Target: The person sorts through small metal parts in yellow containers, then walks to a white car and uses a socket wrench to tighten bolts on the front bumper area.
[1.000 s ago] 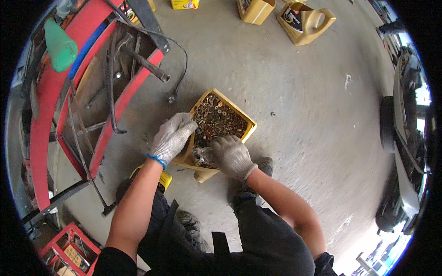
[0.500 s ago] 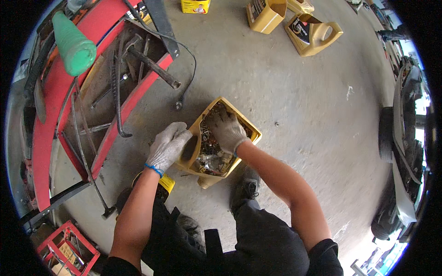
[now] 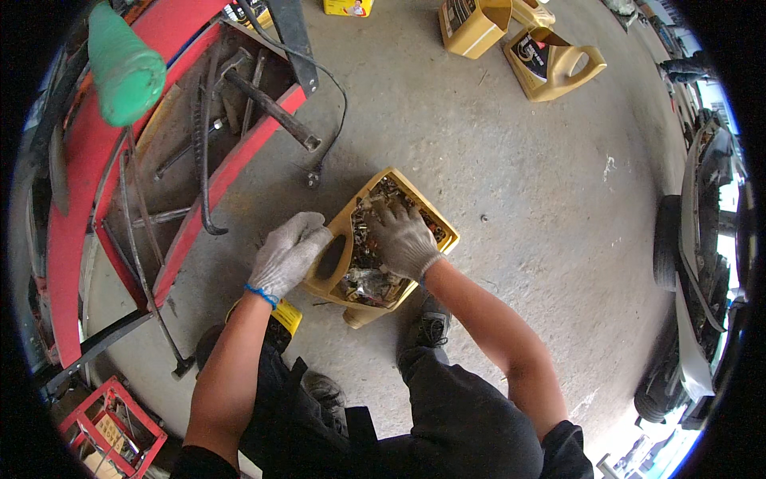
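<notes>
A cut-open yellow plastic jug (image 3: 447, 231) lies on its side on the floor in front of me, filled with small metal hardware such as bolts and clips (image 3: 387, 191). A crumpled piece of clear plastic (image 3: 371, 283) rests among the bits near its lower end. My left hand (image 3: 289, 254), in a pale knit glove, is closed round the jug's handle side, beside the dark handle hole. Inside the jug, my gloved right hand (image 3: 404, 239) lies palm down on the hardware with its fingers spread. Its fingertips are partly hidden among the pieces.
To the left stands a red metal frame (image 3: 191, 219) with a hammer (image 3: 271, 108), bars and a green-wrapped end (image 3: 128, 76). A black cable (image 3: 345, 108) trails beside it. More gold jugs (image 3: 550, 64) are at the far side, a tire (image 3: 666, 243) right, a red crate (image 3: 112, 423) lower left.
My right hand has drawn slightly back toward me over the hardware, and its fingers show more now. My left hand keeps its place on the jug. The whole view has shifted a little.
</notes>
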`<state>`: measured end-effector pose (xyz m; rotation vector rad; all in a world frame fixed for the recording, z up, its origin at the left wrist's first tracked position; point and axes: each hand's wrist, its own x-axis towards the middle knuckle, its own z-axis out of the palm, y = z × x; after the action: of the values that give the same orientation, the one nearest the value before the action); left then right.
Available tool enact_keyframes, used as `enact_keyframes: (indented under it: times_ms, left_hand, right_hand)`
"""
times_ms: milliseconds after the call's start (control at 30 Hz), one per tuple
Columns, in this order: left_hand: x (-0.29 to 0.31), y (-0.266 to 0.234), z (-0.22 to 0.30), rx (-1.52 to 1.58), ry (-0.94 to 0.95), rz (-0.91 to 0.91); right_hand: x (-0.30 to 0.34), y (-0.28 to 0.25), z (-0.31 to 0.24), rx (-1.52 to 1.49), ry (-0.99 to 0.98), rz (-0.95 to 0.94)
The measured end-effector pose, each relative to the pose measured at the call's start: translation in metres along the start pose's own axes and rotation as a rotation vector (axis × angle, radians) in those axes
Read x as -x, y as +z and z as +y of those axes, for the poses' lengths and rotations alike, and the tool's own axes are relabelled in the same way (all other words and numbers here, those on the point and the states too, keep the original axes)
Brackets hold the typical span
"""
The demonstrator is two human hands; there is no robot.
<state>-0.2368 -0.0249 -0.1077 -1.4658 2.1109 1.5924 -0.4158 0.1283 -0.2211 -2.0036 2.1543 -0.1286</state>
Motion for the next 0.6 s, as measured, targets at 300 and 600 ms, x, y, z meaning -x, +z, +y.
enact_keyframes:
  times_ms: [300,600]
  left_hand:
    - [-0.001,-0.003,-0.013,0.014,-0.014,0.002]
    - [0.001,0.007,-0.006,-0.009,0.066,-0.022]
  right_hand:
    - [0.035,-0.023,-0.025,-0.066,0.075,-0.431]
    - [-0.036,0.024,0.017,-0.043,0.264,-0.450]
